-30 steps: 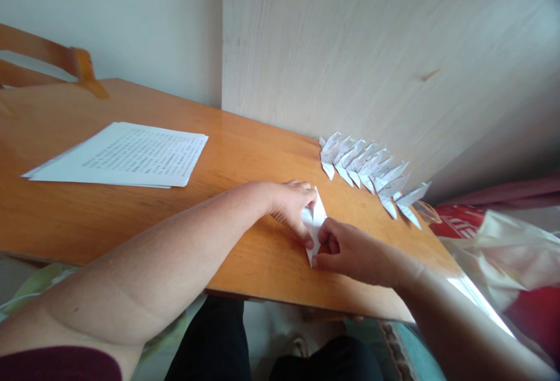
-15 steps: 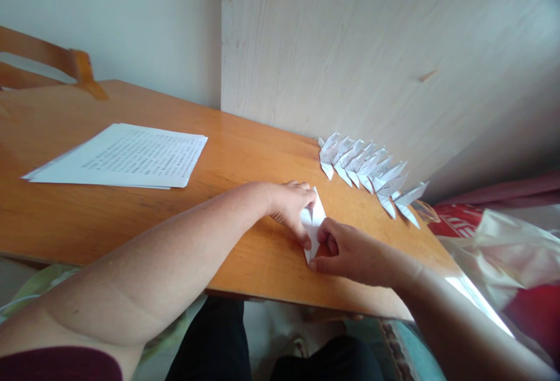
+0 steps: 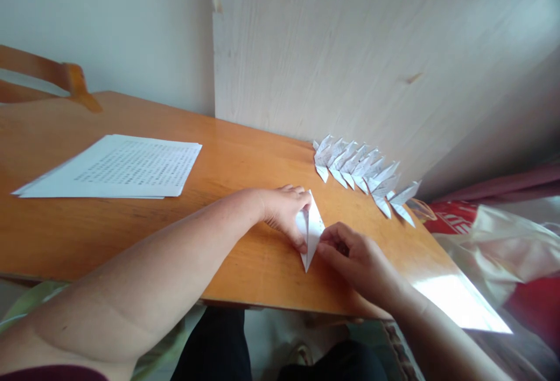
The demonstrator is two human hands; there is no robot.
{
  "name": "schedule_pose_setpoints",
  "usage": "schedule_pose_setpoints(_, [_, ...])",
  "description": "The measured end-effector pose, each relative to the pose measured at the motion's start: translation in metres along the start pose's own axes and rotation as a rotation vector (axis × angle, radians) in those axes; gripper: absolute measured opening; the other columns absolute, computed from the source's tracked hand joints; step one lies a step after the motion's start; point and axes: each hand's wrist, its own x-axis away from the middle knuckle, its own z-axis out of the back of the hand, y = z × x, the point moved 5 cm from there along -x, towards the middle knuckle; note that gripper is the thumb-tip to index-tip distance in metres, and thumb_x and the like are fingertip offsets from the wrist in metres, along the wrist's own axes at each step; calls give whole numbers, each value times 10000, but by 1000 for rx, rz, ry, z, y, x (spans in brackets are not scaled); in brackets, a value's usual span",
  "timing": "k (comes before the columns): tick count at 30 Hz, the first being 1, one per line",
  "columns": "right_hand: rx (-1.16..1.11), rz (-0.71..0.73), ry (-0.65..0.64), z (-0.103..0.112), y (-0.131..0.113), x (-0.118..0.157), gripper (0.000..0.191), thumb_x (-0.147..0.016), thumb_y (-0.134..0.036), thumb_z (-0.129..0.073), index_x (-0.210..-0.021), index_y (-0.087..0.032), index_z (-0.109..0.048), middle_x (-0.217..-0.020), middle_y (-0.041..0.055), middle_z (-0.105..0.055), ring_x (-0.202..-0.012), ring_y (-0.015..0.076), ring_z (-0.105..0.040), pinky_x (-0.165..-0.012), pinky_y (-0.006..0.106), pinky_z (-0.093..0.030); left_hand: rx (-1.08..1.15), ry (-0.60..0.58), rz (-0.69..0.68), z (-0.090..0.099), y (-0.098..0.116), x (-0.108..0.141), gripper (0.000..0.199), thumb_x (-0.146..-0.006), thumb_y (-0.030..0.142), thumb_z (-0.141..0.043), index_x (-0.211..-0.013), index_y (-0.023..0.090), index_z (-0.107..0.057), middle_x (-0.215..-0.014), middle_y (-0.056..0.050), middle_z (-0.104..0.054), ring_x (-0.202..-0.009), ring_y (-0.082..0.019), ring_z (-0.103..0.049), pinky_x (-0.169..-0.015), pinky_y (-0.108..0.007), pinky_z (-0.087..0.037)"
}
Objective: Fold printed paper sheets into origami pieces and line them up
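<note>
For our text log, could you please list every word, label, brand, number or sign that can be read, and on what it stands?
No text can be read reliably.
Top sheet: rows of characters, too small.
Red item: white lettering, too blurred.
Row of folded papers: faint marks, illegible.

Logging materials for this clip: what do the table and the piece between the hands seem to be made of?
Table: probably wood or wood veneer with a glossy varnish, judging by the orange-brown grain and soft sheen.

Folded piece: apparently plain white paper, matte, with thin flat layers and sharp creases.
</note>
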Motion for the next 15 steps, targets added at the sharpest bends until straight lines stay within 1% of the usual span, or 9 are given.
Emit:
schedule_pose_setpoints(1, [23, 30, 71, 0, -1, 2, 161, -942, -347, -557, -968, -199, -615, -818, 18, -635, -720, 156, -577, -621, 280, -441, -1, 2, -2, 0, 0, 0, 833, -517, 690, -738, -1173, 223, -523, -1263, -100, -501, -1174, -316, -461, -1016, -411, -402])
schedule_pose_setpoints(3, [102, 126, 167, -1, -5, 6, 215, -956, -349, -548, -1084, -199, -635, -980, 63, -673, -877, 194, -625, -756, 326, -490, -5, 17, -2, 0, 1, 0, 819, -527, 668, -740, -1175, 222, -513, -1254, -101, -507, -1174, -317, -464, -1008, -408, -405])
schedule_pose_setpoints(5, [193, 230, 195, -6, -10, 9, 282, -974, -350, -530, -1191, -202, -632, -1177, 104, -665, -1078, 241, -615, -917, 394, -482, -16, 45, -3, -2, 2, 0, 799, -543, 637, -745, -1179, 219, -504, -1256, -106, -511, -1174, -319, -469, -1001, -406, -407])
schedule_pose_setpoints(7, [270, 295, 179, -11, -15, 12, 324, -996, -355, -494, -1257, -215, -624, -1304, 113, -633, -1209, 266, -575, -1009, 442, -452, -34, 78, -13, -3, 3, 0, 778, -557, 610, -755, -1175, 213, -500, -1252, -112, -517, -1163, -316, -478, -999, -403, -407])
schedule_pose_setpoints(9, [339, 313, 163, -16, -18, 15, 345, -1008, -351, -464, -1294, -235, -618, -1356, 105, -616, -1273, 275, -546, -1057, 475, -430, -48, 107, -25, -4, 4, 0, 774, -563, 595, -766, -1176, 207, -497, -1256, -118, -519, -1157, -314, -485, -1007, -399, -403])
schedule_pose_setpoints(11, [402, 304, 150, -20, -21, 17, 360, -1002, -331, -466, -1323, -244, -605, -1378, 102, -608, -1305, 282, -528, -1096, 508, -398, -50, 111, -31, -3, 3, 0, 777, -559, 586, -779, -1178, 209, -500, -1273, -117, -515, -1166, -313, -484, -1016, -396, -397])
schedule_pose_setpoints(13, [447, 297, 143, -22, -22, 19, 375, -983, -319, -492, -1335, -242, -596, -1389, 105, -602, -1313, 289, -523, -1119, 534, -371, -29, 79, -35, -2, 1, -1, 762, -560, 577, -788, -1173, 217, -512, -1261, -100, -525, -1162, -301, -491, -994, -378, -412])
schedule_pose_setpoints(15, [465, 292, 144, -23, -24, 20, 394, -967, -320, -515, -1345, -234, -587, -1392, 109, -601, -1310, 292, -528, -1125, 546, -366, 25, 37, -43, 0, -4, 0, 669, -615, 551, -767, -1150, 224, -536, -1194, -71, -556, -1108, -267, -521, -927, -336, -443])
